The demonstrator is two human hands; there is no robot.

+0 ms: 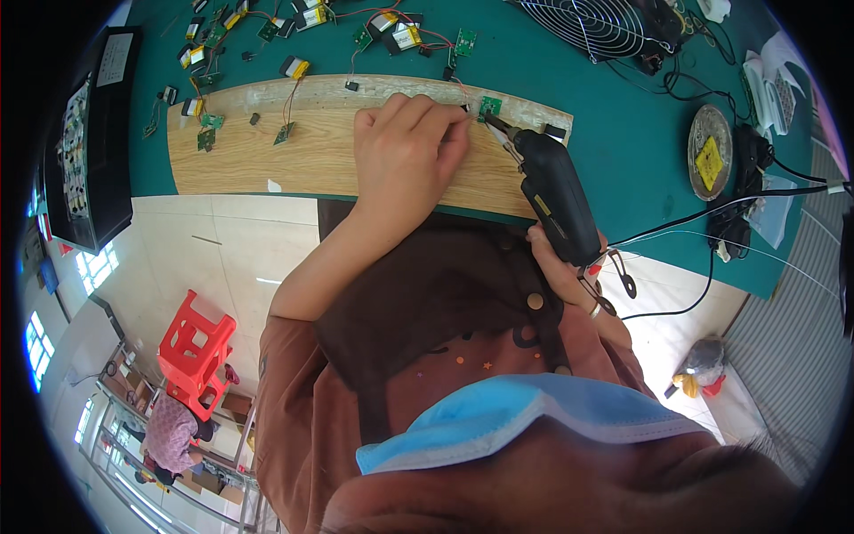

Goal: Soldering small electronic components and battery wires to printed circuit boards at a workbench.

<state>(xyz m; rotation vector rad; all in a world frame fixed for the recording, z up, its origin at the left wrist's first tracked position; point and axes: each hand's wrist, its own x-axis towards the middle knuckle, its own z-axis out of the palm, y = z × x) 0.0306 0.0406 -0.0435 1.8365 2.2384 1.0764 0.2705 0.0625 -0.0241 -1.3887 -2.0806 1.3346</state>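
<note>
My right hand [562, 267] is wrapped round the handle of a black soldering gun [559, 191]. The gun's tip reaches up and left to a small green circuit board [490, 108] on a wood-grain board [311, 165]. Just left of that circuit board, my left hand [405, 147] rests on the wood with its fingers curled and pressed together. A tiny black part [465, 108] on a thin red wire shows at its fingertips. What the fingers pinch, if anything, is hidden beneath them.
Several small silver batteries [406, 36] with wires and circuit boards lie across the green mat [623, 160]. At the right are a round metal dish [696, 133] with a yellow sponge [709, 164], and cables. A fan with a wire guard [587, 27] stands at the far right; a black box [98, 133] at left.
</note>
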